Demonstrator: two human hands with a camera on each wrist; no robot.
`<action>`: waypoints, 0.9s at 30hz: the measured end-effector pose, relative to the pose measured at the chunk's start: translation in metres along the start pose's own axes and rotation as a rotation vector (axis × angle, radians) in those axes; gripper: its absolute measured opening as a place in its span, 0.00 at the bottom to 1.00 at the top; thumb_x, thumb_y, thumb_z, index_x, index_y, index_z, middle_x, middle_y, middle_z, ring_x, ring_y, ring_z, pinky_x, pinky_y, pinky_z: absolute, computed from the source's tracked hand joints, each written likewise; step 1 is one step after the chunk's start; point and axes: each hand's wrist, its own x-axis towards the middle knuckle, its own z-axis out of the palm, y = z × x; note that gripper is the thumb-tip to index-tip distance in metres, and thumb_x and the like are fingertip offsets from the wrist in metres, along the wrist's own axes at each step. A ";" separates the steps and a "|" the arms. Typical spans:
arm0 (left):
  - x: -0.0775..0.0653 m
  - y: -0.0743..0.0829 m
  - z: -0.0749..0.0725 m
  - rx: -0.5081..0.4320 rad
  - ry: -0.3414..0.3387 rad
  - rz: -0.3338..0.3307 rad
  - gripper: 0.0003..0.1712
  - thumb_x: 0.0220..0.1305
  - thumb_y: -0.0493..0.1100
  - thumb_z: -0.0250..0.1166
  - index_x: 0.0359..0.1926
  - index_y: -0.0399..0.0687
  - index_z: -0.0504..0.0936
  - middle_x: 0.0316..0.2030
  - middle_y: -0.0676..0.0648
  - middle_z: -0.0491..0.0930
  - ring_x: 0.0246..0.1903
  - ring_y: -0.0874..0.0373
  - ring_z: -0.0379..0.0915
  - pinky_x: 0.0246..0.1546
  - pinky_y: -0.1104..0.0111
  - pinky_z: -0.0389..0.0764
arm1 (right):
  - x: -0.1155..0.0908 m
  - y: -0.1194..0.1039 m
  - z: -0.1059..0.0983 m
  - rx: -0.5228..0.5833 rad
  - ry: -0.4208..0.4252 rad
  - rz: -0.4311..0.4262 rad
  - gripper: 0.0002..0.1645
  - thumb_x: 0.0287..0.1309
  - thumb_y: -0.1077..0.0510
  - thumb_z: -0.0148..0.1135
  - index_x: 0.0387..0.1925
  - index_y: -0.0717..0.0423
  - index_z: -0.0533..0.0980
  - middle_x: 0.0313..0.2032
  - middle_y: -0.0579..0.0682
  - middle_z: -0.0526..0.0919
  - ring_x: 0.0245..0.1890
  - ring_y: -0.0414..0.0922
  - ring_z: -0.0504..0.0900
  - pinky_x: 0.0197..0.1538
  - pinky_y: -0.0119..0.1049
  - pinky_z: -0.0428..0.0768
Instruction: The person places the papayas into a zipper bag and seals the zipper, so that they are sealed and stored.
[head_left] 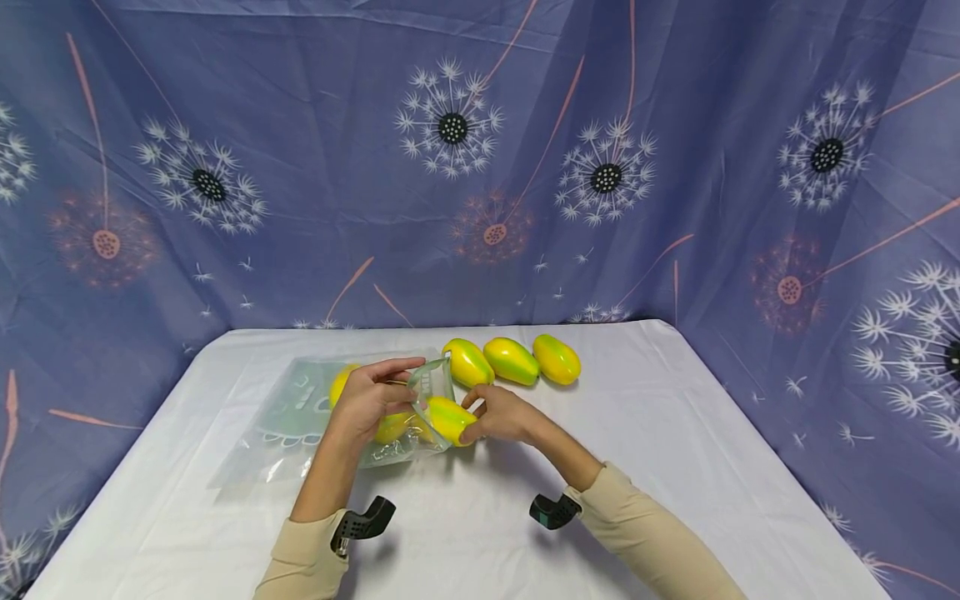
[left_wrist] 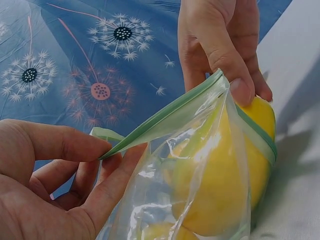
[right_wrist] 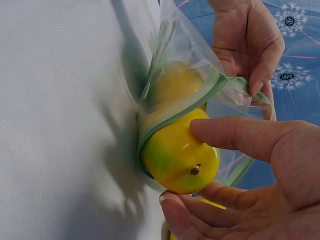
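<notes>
The step in hand looks to be loading: a fruit [head_left: 450, 419] is partway through the mouth of a clear bag [head_left: 390, 454] near the middle of the head frame, its stem end [right_wrist: 195, 170] jutting out past the green rim [left_wrist: 165, 112]. The right hand [head_left: 504, 414] has a narrow grip on that fruit, thumb on one side and fingers on the other. The left hand [head_left: 367, 400] pinches the rim between thumb and fingertips, drawing one side of the mouth away from the fruit. The next move probably calls for a push further in while the left grip keeps the rim lifted — the edge lies close around the fruit and could snag.

Three loose fruits lie on the white counter [head_left: 637, 433], just above the right hand in the head frame.

Yellow shapes show through the plastic left of centre, but glare and the left hand cover much of them, so I cannot count them — nor tell whether the flat sheet [head_left: 303, 387] at centre left is this bag or another. In the left wrist view the bag runs off the bottom edge; in the right wrist view, the yellow below the fruit is mostly hidden by fingers.
</notes>
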 end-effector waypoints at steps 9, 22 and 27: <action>-0.001 -0.003 -0.001 -0.001 0.003 -0.007 0.31 0.55 0.20 0.63 0.62 0.32 0.79 0.38 0.49 0.73 0.31 0.60 0.73 0.36 0.67 0.88 | 0.000 0.003 0.005 0.026 0.016 -0.048 0.35 0.46 0.57 0.77 0.60 0.53 0.80 0.46 0.55 0.87 0.40 0.43 0.85 0.39 0.34 0.82; -0.001 -0.001 -0.001 -0.018 -0.008 0.000 0.31 0.56 0.20 0.62 0.63 0.31 0.78 0.38 0.47 0.73 0.30 0.59 0.74 0.36 0.69 0.87 | 0.002 -0.003 0.007 0.056 -0.038 -0.066 0.35 0.51 0.59 0.74 0.63 0.55 0.77 0.44 0.57 0.87 0.36 0.42 0.84 0.38 0.33 0.82; -0.001 0.001 0.000 -0.025 -0.001 0.004 0.31 0.56 0.20 0.62 0.63 0.30 0.78 0.38 0.47 0.73 0.30 0.60 0.74 0.36 0.69 0.87 | 0.004 -0.003 0.010 0.080 -0.006 -0.036 0.32 0.50 0.58 0.75 0.58 0.60 0.77 0.40 0.56 0.88 0.39 0.51 0.86 0.38 0.35 0.83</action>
